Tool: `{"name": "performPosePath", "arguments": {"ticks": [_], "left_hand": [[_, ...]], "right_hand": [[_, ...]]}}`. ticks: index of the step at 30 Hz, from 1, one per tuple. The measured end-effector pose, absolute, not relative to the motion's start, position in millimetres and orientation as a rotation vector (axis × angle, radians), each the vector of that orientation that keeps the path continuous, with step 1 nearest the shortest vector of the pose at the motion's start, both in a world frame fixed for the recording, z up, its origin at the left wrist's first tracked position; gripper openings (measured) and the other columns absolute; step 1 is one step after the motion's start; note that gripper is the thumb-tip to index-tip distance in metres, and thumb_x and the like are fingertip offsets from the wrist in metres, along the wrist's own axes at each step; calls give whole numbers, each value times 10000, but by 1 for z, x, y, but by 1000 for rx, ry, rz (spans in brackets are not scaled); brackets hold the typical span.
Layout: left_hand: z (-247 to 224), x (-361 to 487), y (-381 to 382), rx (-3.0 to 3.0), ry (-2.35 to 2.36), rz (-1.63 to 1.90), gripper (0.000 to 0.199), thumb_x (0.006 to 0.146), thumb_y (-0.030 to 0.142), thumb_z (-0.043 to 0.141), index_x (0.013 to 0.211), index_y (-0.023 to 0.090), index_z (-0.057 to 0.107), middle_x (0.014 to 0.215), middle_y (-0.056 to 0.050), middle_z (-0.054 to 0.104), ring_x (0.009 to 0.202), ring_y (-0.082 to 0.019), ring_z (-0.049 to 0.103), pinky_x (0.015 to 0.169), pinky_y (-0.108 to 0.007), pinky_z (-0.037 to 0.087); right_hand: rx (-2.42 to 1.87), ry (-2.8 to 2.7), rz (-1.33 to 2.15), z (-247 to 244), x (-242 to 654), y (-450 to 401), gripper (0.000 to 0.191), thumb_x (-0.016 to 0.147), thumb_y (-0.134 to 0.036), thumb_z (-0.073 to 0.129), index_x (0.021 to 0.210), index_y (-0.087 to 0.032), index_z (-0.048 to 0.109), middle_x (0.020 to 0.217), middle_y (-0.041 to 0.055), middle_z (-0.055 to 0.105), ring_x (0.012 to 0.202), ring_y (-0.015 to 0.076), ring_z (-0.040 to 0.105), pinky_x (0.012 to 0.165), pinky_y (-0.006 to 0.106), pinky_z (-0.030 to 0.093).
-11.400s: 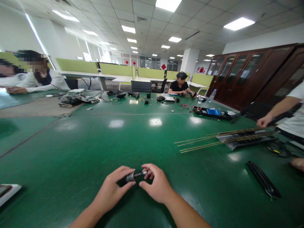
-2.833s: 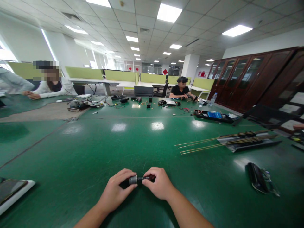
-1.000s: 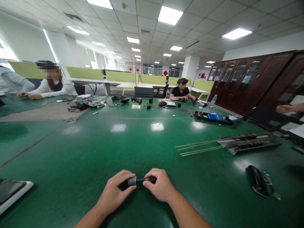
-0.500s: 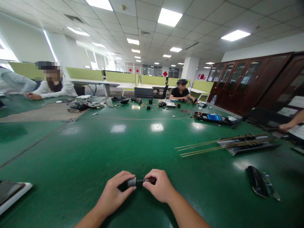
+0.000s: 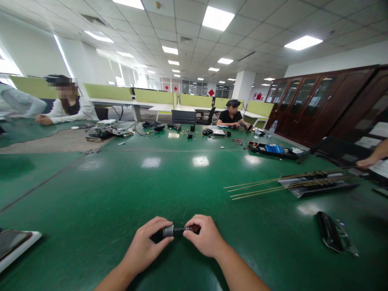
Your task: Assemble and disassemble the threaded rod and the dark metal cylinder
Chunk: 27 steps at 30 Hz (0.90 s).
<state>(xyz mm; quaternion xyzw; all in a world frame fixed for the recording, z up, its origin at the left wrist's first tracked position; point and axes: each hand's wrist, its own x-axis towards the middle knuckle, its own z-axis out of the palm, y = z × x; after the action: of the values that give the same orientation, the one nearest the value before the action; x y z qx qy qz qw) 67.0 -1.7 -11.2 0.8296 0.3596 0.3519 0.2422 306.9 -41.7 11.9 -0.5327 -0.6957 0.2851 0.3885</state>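
Observation:
Low in the head view, my left hand (image 5: 148,244) is closed around a small grey metal cylinder (image 5: 168,231), thumb below and fingers above. From the cylinder's right end a thin dark shaft (image 5: 178,230) runs across to my right hand (image 5: 206,236). Its thumb and forefinger pinch a narrow dark piece (image 5: 188,228) at that end of the shaft. Something dark reddish shows inside the curl of the right fingers, too small to name. Both hands are just above the green tabletop (image 5: 127,194).
A phone-like slab on a white board (image 5: 21,246) lies at the left edge. To the right are a black case (image 5: 329,232), clear glasses (image 5: 347,238) and thin brass rods (image 5: 257,192) across a dark tray. Electronic parts and a black bin (image 5: 269,149) lie farther back. Co-workers sit around.
My right hand has shifted very slightly up and to the right. The left hand keeps its hold on the cylinder, nearly still.

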Motion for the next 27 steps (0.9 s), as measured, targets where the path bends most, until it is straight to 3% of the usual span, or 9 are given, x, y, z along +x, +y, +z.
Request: {"name": "performPosePath", "arguments": {"ticks": [27], "left_hand": [[-14, 63, -2, 2283, 1008, 1004, 293, 859, 314, 686, 1144, 253, 652, 1097, -72, 644, 1016, -220, 623, 913, -363, 512]], "right_hand": [[-1370, -1784, 700, 8, 314, -41, 106, 796, -273, 706, 864, -199, 740, 770, 15, 662, 656, 128, 581, 620, 235, 441]]}}
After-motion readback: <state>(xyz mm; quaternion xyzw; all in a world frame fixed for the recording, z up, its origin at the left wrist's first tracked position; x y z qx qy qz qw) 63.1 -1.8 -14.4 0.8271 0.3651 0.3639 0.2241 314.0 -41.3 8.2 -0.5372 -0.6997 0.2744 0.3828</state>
